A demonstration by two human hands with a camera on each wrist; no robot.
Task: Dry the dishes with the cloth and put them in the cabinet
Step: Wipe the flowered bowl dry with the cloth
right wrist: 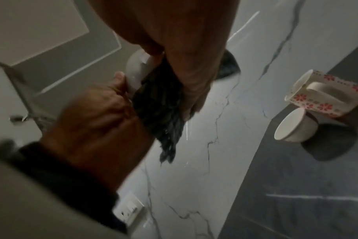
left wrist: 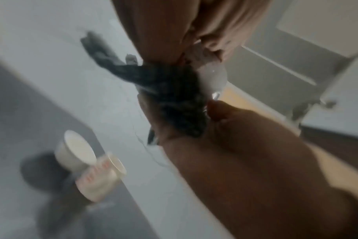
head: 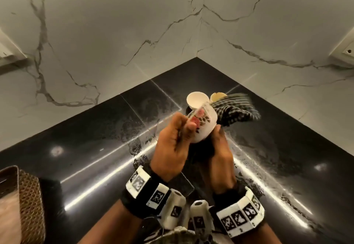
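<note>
1. Blurring in both wrist views smears the cloth [head: 232, 114] and the fingers; the right hand [head: 220, 153] in the head view hides its own fingertips beneath a floral cup [head: 201, 124], and the cup's mouth faces away, so its inside cannot be seen.
2. Two more cups stand on the far part of the black counter [head: 95, 148], near the wall corner: a plain white cup [head: 195, 100] and, half hidden behind the cloth, a patterned mug [right wrist: 325, 95] lying on its side.
3. The floral cup is held up over the counter between both hands. The left hand [head: 172, 144] curls its fingers and thumb round the cup's near-left side, thumb across the flower print.
4. The right hand grips the dark checked cloth, fingers curled round a bunch of it pressed against the cup's base and right side; loose cloth sticks out to the far right.
5. A woven basket [head: 28, 205] is cut off at the near left edge.
6. No writing is readable; the wrist bands carry only black-and-white square markers.
</note>
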